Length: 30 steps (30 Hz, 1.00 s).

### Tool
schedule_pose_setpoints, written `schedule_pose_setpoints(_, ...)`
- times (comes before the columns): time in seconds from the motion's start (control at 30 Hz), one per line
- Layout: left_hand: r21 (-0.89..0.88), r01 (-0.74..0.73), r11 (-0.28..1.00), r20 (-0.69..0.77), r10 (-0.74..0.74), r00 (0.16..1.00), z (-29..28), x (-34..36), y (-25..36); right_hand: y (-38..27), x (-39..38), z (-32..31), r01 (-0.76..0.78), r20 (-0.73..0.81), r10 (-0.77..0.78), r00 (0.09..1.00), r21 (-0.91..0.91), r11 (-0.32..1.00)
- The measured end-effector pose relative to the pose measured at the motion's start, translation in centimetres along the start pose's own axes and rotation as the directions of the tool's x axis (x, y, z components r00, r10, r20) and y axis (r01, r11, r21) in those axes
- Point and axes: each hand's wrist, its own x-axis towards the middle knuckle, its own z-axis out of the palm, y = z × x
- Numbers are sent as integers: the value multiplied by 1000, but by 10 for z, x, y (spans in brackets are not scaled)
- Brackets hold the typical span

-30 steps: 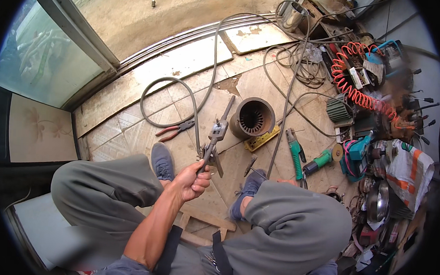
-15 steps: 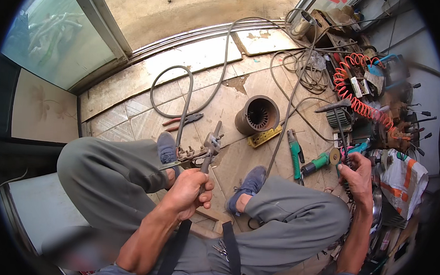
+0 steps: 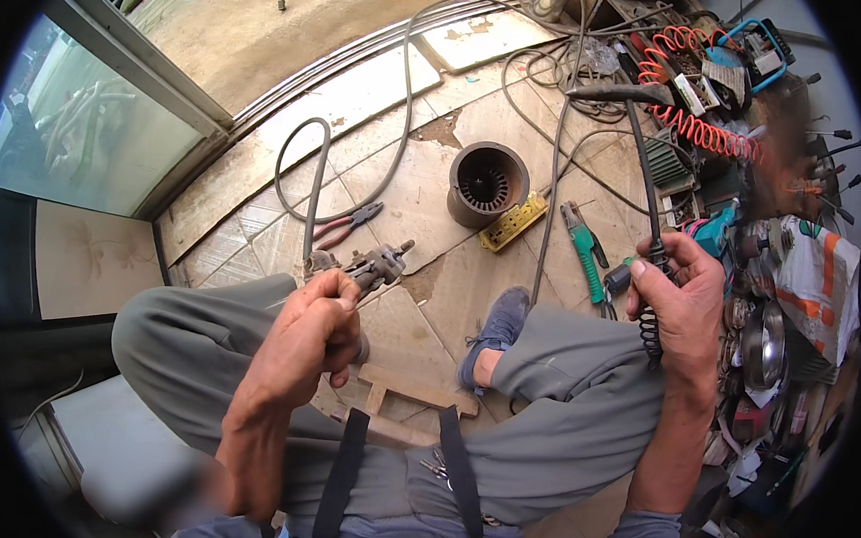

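Observation:
My left hand is closed on a grey metal tool with an adjustable body, above my left leg. My right hand grips a hammer by its coiled-spring handle; its long dark head points up and across. Beyond my hands, a hollow metal cylinder with a slotted inside stands beside a yellow power strip. Red-handled pliers lie to the left, and a green welding electrode holder lies right of the power strip.
Cables loop over the tiles. At the right are a red coiled hose, a finned motor, a white-orange sack and piled parts. A glass door stands left. A wooden stool frame lies between my legs.
My right hand has risen into view holding the spring-handled hammer upright. My left hand has moved left, tilting the metal tool it holds from upright toward slanted.

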Motion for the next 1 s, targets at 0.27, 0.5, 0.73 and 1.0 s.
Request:
schedule_pose_setpoints(0.27,22,107,994,9,-108,994,8,-8,-7,3,-5,-8,5,-50,-4,999,19,1000)
schedule_pose_setpoints(0.5,445,-76,892,-119,143,983,2,8,-5,16,-22,8,-52,-9,52,999,27,998)
schedule_pose_setpoints(0.73,500,-552,667,-79,670,738,-35,74,-17,84,-85,86,-114,12,113,994,39,993)
schedule_pose_setpoints(1.0,166,-663,730,-227,683,694,-32,110,-17,132,-124,146,-106,-75,97,992,-129,986)
